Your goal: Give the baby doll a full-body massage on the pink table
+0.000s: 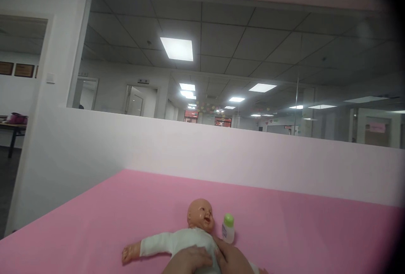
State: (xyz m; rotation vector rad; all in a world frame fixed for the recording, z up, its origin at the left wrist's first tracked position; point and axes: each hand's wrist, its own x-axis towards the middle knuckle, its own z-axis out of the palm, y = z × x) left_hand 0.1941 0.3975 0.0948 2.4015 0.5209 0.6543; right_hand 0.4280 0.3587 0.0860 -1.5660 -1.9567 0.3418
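**Caller:** Doll (pixel 186 240) front and centre, folks — a baby doll in a white top, flat on its back on the big pink surface (pixel 300 227), head pointing away from the camera, one arm flung out to the left side of the picture.

**Partner:** And that pink surface is the biggest thing out there. It fills the whole lower part of the view and runs up to a low white wall (pixel 221 151) with a long window (pixel 240 67) above it.

**Caller:** Both hands are in at the bottom edge. Left hand (pixel 190 261) lies flat on the doll's belly, fingers stretched out and close together, palm down, pressing on the white cloth and gripping nothing.

**Partner:** Right hand (pixel 232 259) is just beside it, touching the doll's side. It looks laid flat as well, but its far edge runs out of the picture, so whether it has hold of anything, I can't tell.

**Caller:** Smallest item now: a little white bottle (pixel 228 228) with a green cap, standing upright just beside the doll's head, right above that right hand.

**Partner:** Near the fingers, yes — touching them or not, too close to call from here.
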